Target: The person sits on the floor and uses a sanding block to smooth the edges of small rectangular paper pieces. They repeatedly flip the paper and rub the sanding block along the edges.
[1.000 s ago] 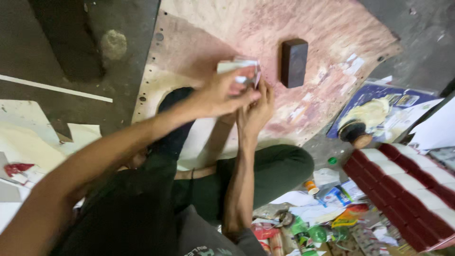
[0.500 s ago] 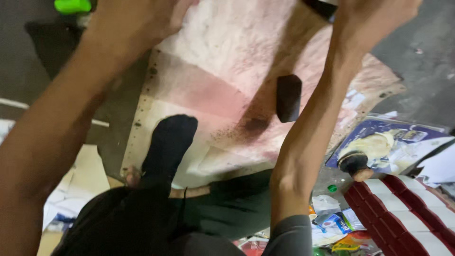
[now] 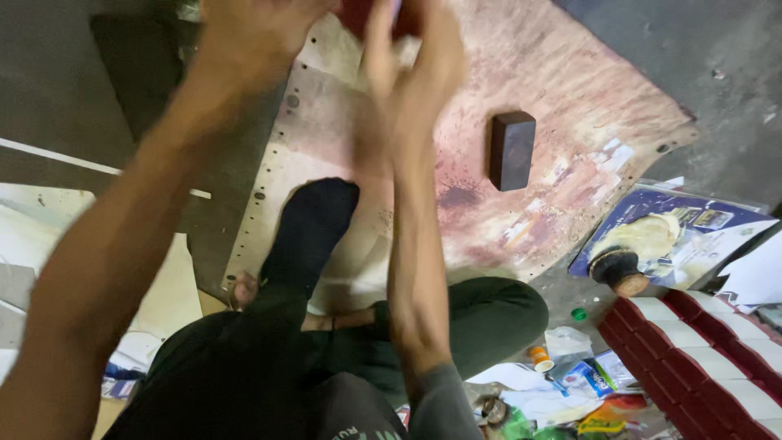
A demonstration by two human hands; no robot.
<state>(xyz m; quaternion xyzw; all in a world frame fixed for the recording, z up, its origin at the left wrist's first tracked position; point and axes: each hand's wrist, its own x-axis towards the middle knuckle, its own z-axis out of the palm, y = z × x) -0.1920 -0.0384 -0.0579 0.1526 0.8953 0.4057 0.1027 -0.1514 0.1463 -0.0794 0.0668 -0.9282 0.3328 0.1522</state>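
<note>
Left hand (image 3: 244,24): raised at the top edge of the view, partly cut off and blurred; whether it grips anything cannot be told.
Right hand (image 3: 411,69): raised just beside the left one, fingers (image 3: 379,49) upright and close together against a dark red thing (image 3: 358,15) at the top edge; the grip itself is too blurred to tell.
Dark red thing: between the two hands, mostly out of view, kind unclear.
Board (image 3: 570,73): a stained pinkish sheet with holes along its left edge, lying on the floor (image 3: 49,81) under the hands.
Dark block (image 3: 511,151): lies on the board toward its right edge, well apart from both hands.
Legs (image 3: 309,236): crossed in dark cloth over the board's near edge.
Red and white boxes (image 3: 700,350): rowed at the lower right, on the floor.
Blue sheet (image 3: 652,220): off the board's right edge, with a round wooden stamp (image 3: 617,270) on it.
Litter (image 3: 562,383): small packets and paper on the floor by the right knee.
</note>
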